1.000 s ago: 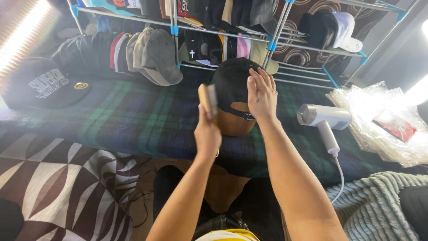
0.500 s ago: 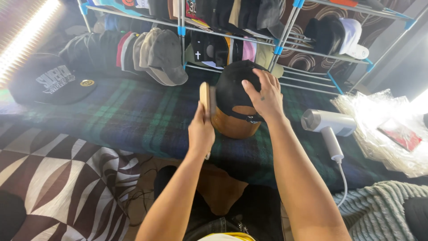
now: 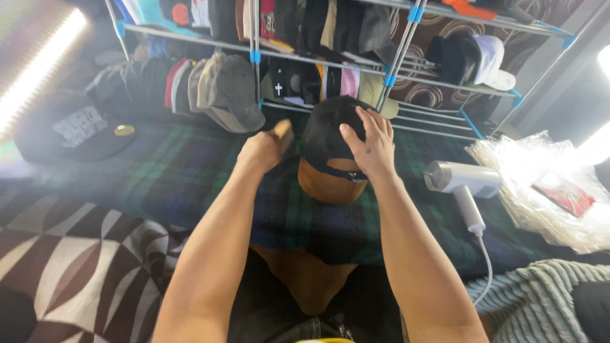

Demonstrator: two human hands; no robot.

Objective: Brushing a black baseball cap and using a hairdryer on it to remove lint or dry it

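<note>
A metal rack (image 3: 406, 38) hung with many caps fills the far side of the view, and a dark green plaid cloth (image 3: 190, 171) is spread below it. On that cloth a flat black cap (image 3: 70, 127) lies at the far left, a stack of grey and striped caps (image 3: 219, 92) leans near the rack's foot, and clear crinkled plastic wrap (image 3: 546, 190) lies at the right. A white handheld steamer (image 3: 460, 184) with its cord is laid just beside the wrap.

At the middle of the cloth a black cap (image 3: 330, 133) is set over a rounded brown form (image 3: 330, 184), its back strap facing the wearer. The right hand (image 3: 372, 143) is laid flat on the crown, fingers spread, pressing rather than clenching. The left hand (image 3: 264, 149) is closed around a small wooden brush (image 3: 283, 130), which is held just beside the cap's left side; whether the bristles touch the fabric cannot be told, since the brush is blurred.

The step in hand is judged to be brushing of the crown while the cap is steadied on its form. The next move would call for the steadying palm to be kept firm and the brush to be drawn along the cloth without the cap being twisted off its form.
</note>
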